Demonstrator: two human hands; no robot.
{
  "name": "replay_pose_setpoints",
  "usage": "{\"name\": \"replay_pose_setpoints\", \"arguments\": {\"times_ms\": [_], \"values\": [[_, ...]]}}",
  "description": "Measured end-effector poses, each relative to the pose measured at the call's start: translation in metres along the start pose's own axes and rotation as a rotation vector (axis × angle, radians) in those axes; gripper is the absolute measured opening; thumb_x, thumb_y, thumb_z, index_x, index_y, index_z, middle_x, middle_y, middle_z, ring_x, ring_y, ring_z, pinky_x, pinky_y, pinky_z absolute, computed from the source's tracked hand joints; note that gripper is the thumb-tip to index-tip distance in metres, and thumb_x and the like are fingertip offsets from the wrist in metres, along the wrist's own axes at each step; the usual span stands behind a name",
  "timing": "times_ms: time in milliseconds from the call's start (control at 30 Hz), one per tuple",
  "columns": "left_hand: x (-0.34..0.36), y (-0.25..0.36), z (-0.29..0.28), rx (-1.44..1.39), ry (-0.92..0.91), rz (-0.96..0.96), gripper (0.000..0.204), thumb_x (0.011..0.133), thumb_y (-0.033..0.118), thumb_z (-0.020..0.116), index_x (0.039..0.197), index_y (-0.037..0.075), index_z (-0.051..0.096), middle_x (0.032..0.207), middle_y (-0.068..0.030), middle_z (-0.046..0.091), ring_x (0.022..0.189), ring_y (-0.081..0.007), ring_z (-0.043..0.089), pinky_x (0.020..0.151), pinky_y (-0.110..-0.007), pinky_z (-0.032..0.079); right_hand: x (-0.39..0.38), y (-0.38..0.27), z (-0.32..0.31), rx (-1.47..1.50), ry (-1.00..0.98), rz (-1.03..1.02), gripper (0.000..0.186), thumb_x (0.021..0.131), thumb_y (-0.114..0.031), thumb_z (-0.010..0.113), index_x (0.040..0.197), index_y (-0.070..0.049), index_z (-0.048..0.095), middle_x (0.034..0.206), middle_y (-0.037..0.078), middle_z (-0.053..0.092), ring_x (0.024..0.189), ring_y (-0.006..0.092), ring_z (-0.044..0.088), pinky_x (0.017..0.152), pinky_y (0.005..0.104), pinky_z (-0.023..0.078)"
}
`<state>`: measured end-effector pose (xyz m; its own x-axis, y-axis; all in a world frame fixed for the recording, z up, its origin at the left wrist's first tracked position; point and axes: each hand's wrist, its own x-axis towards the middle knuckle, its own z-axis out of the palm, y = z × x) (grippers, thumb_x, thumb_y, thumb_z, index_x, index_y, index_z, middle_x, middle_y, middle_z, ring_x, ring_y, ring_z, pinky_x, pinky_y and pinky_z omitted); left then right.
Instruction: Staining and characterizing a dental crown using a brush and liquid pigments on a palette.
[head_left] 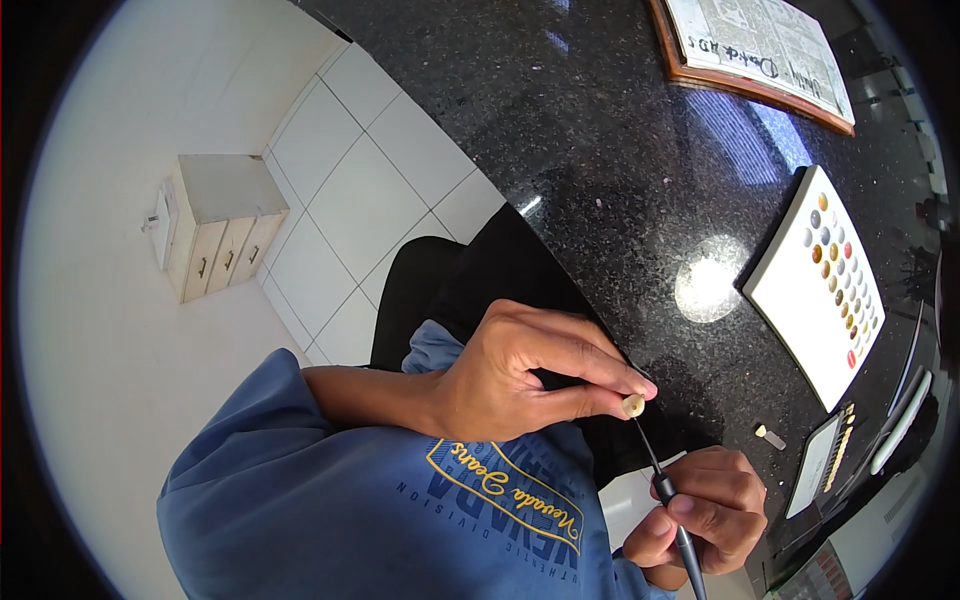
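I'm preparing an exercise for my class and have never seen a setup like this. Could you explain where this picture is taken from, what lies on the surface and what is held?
There is no machine here: a person works with two bare hands. The single picture comes from a wide fisheye camera worn on their head, so straight edges look bent near the rim.

The left hand pinches a small, pale, tooth-like piece between thumb and finger. The right hand holds a slim dark tool pointing at it.

On the dark speckled tabletop lie a white board with rows of coloured dots, a white holder beside a row of pale tabs, and a wooden board bearing papers.
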<state>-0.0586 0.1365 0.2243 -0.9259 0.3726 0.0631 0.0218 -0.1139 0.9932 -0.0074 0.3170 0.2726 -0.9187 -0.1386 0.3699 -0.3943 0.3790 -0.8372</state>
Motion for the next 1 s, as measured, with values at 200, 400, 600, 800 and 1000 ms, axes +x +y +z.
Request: {"name": "replay_pose_setpoints", "arguments": {"times_ms": [200, 400, 600, 800, 1000], "values": [[0.001, 0.001, 0.0, 0.003, -0.007, 0.0, 0.017, 0.071, -0.002, 0.072, 0.087, 0.001, 0.071, 0.076, -0.0119, 0.069, 0.065, -0.0145, 0.068, 0.056, -0.02, 0.054, 0.0, -0.001, 0.001, -0.01, 0.014, 0.007, 0.022, 0.079, -0.016, 0.065, 0.081, -0.007, 0.044, 0.064, 0.005, 0.05, 0.05, 0.013, 0.05, 0.044, 0.0248, 0.044], [0.0, 0.0, 0.001, -0.005, -0.004, 0.001, 0.016, 0.071, -0.001, 0.072, 0.087, 0.001, 0.071, 0.077, -0.012, 0.069, 0.065, -0.0143, 0.068, 0.056, -0.02, 0.054, -0.001, -0.001, 0.0, -0.004, -0.007, 0.008, 0.024, 0.08, -0.019, 0.065, 0.081, -0.008, 0.044, 0.064, 0.005, 0.049, 0.05, 0.013, 0.05, 0.044, 0.0247, 0.042], [-0.001, -0.004, -0.001, -0.035, -0.037, -0.022, 0.014, 0.073, 0.002, 0.072, 0.087, 0.001, 0.071, 0.077, -0.0118, 0.069, 0.065, -0.0143, 0.068, 0.056, -0.02, 0.054, -0.002, -0.002, 0.002, 0.013, 0.114, 0.044, 0.026, 0.082, -0.022, 0.066, 0.081, -0.008, 0.043, 0.065, 0.005, 0.048, 0.051, 0.0124, 0.049, 0.047, 0.0241, 0.042], [-0.002, -0.009, -0.001, -0.072, -0.042, 0.008, 0.015, 0.072, 0.001, 0.072, 0.087, 0.001, 0.071, 0.078, -0.0118, 0.069, 0.066, -0.0146, 0.068, 0.056, -0.02, 0.055, 0.003, -0.003, 0.0, -0.007, 0.027, 0.055, 0.02, 0.081, -0.015, 0.063, 0.082, -0.007, 0.045, 0.065, 0.005, 0.05, 0.051, 0.0127, 0.051, 0.046, 0.0239, 0.043], [-0.001, -0.01, 0.0, -0.062, -0.035, 0.011, 0.016, 0.069, -0.003, 0.072, 0.084, 0.002, 0.071, 0.077, -0.0118, 0.069, 0.066, -0.0143, 0.068, 0.056, -0.019, 0.055, 0.007, -0.001, -0.003, 0.022, -0.04, 0.043, 0.018, 0.076, -0.008, 0.063, 0.084, -0.005, 0.048, 0.064, 0.007, 0.052, 0.05, 0.0133, 0.052, 0.045, 0.0242, 0.044]]}}
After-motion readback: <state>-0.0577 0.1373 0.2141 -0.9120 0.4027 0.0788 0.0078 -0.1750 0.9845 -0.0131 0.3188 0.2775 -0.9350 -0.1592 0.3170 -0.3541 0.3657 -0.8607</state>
